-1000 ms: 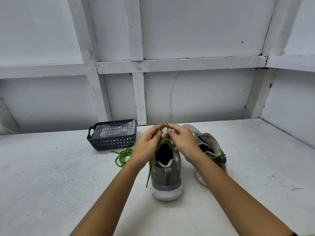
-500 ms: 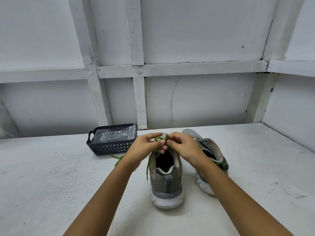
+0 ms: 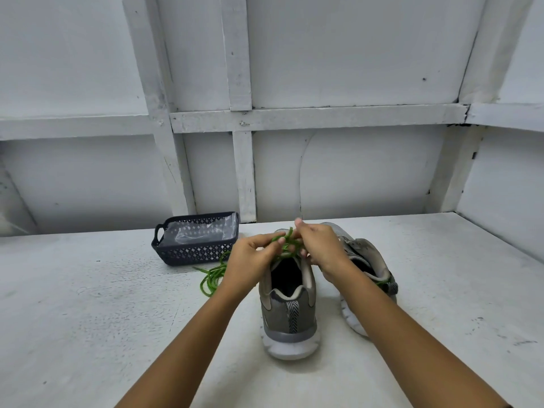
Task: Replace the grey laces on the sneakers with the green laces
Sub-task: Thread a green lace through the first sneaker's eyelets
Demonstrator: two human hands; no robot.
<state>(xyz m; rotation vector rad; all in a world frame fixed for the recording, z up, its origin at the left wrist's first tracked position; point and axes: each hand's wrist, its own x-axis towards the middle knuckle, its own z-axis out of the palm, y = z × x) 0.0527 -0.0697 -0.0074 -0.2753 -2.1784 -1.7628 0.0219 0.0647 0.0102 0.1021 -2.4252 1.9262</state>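
green lace (image 3: 287, 245): right up at the top of the near sneaker (image 3: 290, 313), looped and crossed above its tongue, with both hands on it. The fingers hide the crossing, so knot or bow, I cannot tell.
near sneaker: grey with a white sole, upright on the table (image 3: 88, 319), heel toward the camera, dark opening showing.
left hand (image 3: 253, 260): over the near sneaker's left collar, fingers curled, thumb and forefinger pinching a strand of the green lace.
right hand (image 3: 322, 248): over the near sneaker's right side, fingers bent in tight, pinching the same lace. One loop pokes up between the two hands.
green coil (image 3: 212, 278): the lace trails off to the left of the near sneaker, passes behind the left hand and lies in loose loops on the table.
second sneaker (image 3: 368, 260): just right of the near sneaker, partly behind the right forearm and angled away, with a bit of green showing at its collar.
basket (image 3: 194, 253): dark, lattice-walled, with a handle at one end, beyond and to the left of the near sneaker, just past the green coil.
plastic bag (image 3: 200, 235): clear and crumpled, lying inside the basket.
table: white and scuffed, under the near sneaker and all the rest.
wall (image 3: 353, 54): white panels with painted battens, rising behind the near sneaker.
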